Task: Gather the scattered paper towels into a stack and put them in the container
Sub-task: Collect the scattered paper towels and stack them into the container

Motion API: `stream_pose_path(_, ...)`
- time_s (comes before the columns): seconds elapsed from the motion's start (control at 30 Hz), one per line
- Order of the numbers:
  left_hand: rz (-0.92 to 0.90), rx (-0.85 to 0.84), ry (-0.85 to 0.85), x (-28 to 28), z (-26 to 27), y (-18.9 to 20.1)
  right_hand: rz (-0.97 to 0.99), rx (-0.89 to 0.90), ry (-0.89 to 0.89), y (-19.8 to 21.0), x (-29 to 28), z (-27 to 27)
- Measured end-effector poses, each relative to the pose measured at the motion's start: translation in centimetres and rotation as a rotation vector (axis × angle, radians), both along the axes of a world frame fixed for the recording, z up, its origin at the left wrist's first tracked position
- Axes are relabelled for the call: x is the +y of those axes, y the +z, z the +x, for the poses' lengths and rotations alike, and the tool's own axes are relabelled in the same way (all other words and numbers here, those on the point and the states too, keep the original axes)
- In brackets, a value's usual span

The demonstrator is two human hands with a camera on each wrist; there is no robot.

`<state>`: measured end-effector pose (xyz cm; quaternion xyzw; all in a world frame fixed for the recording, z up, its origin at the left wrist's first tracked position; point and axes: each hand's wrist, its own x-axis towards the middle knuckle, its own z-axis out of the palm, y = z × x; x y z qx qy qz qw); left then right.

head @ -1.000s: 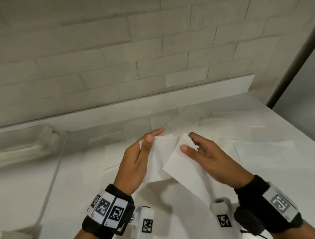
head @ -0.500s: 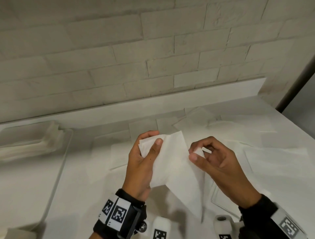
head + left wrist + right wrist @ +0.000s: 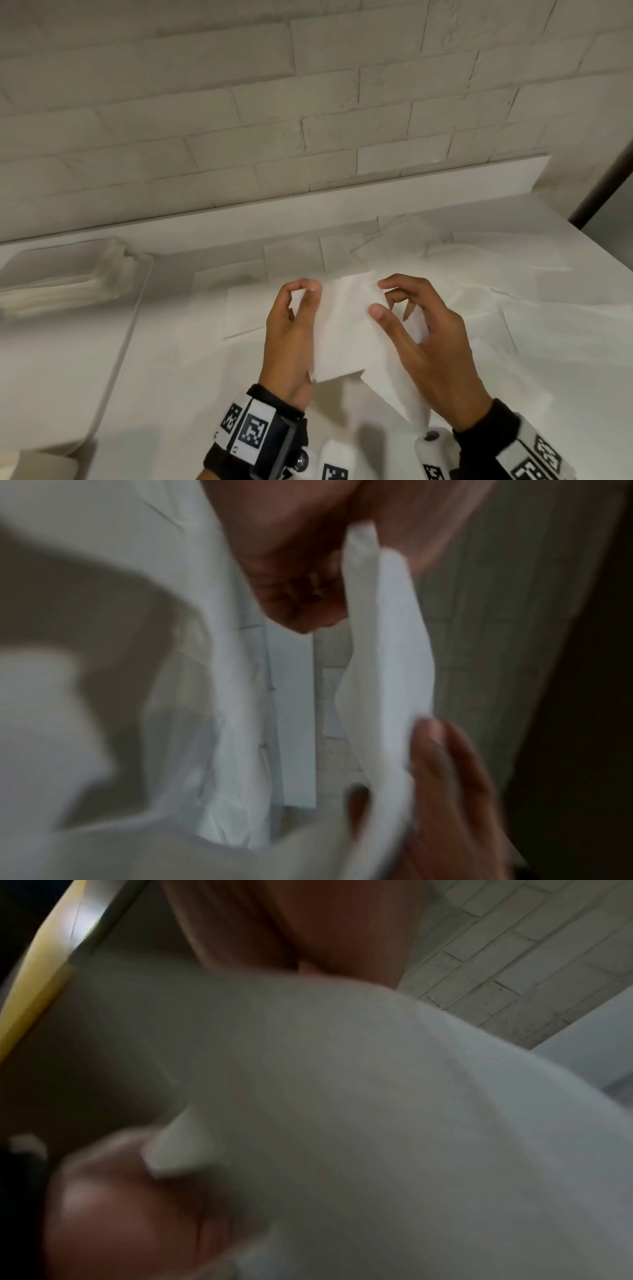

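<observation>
Paper towels [image 3: 346, 329] pinched by both hands; loose sheets [image 3: 548, 308] cover counter [image 3: 171, 377] beyond.

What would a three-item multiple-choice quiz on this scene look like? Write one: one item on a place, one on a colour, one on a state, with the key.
1. Where does the container sit relative to the hands?
A. To their left
B. To their right
C. Directly under them

2. What colour are the paper towels?
A. Blue
B. White
C. Brown

3. How are the towels between the hands held?
A. Lying flat, untouched
B. Gripped by the left hand and right hand together, off the table
C. Crumpled into a ball in one hand

Key: 1 A, the container's rim runs along the left side of the head view. 2 B, every sheet, held or scattered, is white. 3 B, the fingers and thumbs of both hands close on the sheets above the surface.
</observation>
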<state>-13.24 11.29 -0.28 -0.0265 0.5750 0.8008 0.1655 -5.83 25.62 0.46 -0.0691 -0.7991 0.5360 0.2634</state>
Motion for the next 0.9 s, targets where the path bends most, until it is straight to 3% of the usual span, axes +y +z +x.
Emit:
stream_pose_path(0.07, -0.123, -0.029, 0.054, -0.9, -0.8, -0.8, 0.011, 0.016, 0.063, 1.0, 0.3, 0.3)
stream_pose_path(0.13, -0.255, 0.137, 0.102, -2.5, -1.8, -1.5, -0.079, 0.006, 0.207, 2.5, 0.8, 0.5)
stream_pose_path(0.17, -0.279, 0.245, 0.042, -3.3, -2.1, -1.5, -0.124, 0.009, 0.279, 3.2, 1.0, 0.4)
stream_pose_path(0.23, -0.235, 0.326, -0.253, -4.2, -1.9, -1.2, -0.211, 0.037, 0.384, 4.5, 1.5, -0.1)
stream_pose_path(0.33, 0.016, 0.165, -0.522, -3.9, -0.7, 0.0, -0.327, 0.038, 0.439, 6.2, 1.9, -0.7)
stream_pose_path(0.57, 0.326, 0.196, -0.561, -2.6, 1.3, 2.3, -0.3, -0.047, 0.221, 6.0, 1.5, -1.7)
stream_pose_path(0.67, 0.156, 0.313, -0.316, -1.5, 1.9, 2.9, -0.344, -0.049, 0.09, 5.7, 1.0, -1.6)
stream_pose_path(0.77, 0.001, 0.442, -0.193, -1.0, 2.9, 1.9, -0.465, -0.044, -0.098, 6.0, 1.0, -1.6)
stream_pose_path(0.9, -0.04, 0.414, -0.276, 0.1, 6.0, 0.9, -0.575, -0.054, -0.282, 6.1, 1.1, -1.8)
